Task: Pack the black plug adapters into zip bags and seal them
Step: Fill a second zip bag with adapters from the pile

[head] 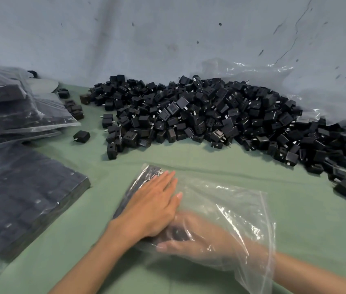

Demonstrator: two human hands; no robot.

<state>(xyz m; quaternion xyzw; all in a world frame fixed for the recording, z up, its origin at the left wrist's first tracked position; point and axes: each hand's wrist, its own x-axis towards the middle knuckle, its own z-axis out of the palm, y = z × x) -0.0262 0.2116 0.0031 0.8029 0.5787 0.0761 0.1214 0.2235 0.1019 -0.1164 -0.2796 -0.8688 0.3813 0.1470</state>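
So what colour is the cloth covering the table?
The cloth is pale green; the head view shows it plainly.

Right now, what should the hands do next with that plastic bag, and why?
I'd guess: push the right hand a little deeper to tuck the dark adapters in front of it beside the packed row. The left hand lies flat on the zip bag, holding that row down, and much of the bag is unfilled, its mouth open round the right wrist.

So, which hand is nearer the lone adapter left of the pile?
Left. The left hand lies right of the lone adapter; right hand farther right, inside the zip bag.
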